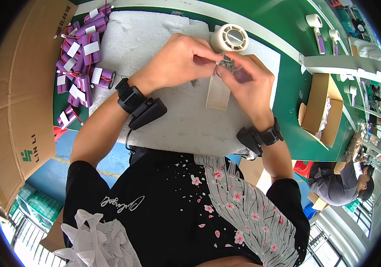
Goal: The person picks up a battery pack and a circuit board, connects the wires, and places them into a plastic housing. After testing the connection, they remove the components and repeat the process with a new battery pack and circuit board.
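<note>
Over a white foam pad (172, 129) my two hands meet at a white handheld fan with a round slotted head (229, 39) and an open, flat handle (217, 94) pointing toward me. My left hand (182, 60) pinches thumb and forefinger together at a small plug with thin wires (217, 66). Beside it, my right hand (252, 82) grips a small circuit board (227, 63) between thumb and fingers. The board sits just below the fan head. Fingertips partly cover both small parts, so I cannot see whether the plug is in the board.
Purple battery packs (83, 53) with red wires and white tags lie heaped left of the pad. A tall cardboard box (17, 102) stands at far left. Right of the pad is an open carton (322, 109) on the green table (288, 84). A co-worker (342, 184) sits far right.
</note>
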Demonstrator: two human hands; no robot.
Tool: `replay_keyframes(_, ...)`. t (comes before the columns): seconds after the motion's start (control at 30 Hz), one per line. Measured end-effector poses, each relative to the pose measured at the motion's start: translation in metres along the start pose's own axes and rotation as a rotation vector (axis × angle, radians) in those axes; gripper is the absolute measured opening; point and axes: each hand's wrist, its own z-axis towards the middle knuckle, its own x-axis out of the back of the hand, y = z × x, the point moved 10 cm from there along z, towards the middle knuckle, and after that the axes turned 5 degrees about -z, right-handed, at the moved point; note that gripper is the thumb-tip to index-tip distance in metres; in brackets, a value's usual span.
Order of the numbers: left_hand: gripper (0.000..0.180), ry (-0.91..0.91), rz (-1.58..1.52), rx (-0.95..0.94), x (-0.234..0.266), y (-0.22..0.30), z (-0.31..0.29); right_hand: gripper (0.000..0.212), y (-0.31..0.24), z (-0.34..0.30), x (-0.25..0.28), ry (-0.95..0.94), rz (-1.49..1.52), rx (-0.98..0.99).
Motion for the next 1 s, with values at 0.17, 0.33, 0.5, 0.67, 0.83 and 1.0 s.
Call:
replay_keyframes(0.17,0.027,0.023,-0.008,-0.014,0.000,0.000,0.000,0.033,0.002,0.000,0.001,0.012,0.017,-0.021)
replay_keyframes(0.33,0.026,0.037,-0.006,-0.010,0.001,0.000,-0.001,0.032,0.003,0.001,0.000,0.018,0.023,-0.016)
replay_keyframes(0.5,0.025,0.033,-0.029,0.032,0.000,-0.004,-0.001,0.032,0.004,0.001,0.000,0.008,0.031,-0.042)
replay_keyframes(0.67,0.024,0.036,-0.040,0.040,0.000,-0.007,0.000,0.031,0.005,0.001,0.000,0.014,0.026,-0.033)
replay_keyframes(0.83,0.028,0.003,-0.140,0.101,-0.004,-0.012,-0.001,0.028,0.011,-0.001,-0.005,-0.036,0.074,-0.086)
replay_keyframes(1.0,0.032,-0.008,-0.111,0.133,-0.014,-0.011,-0.002,0.022,0.021,-0.002,-0.008,-0.079,0.184,-0.201)
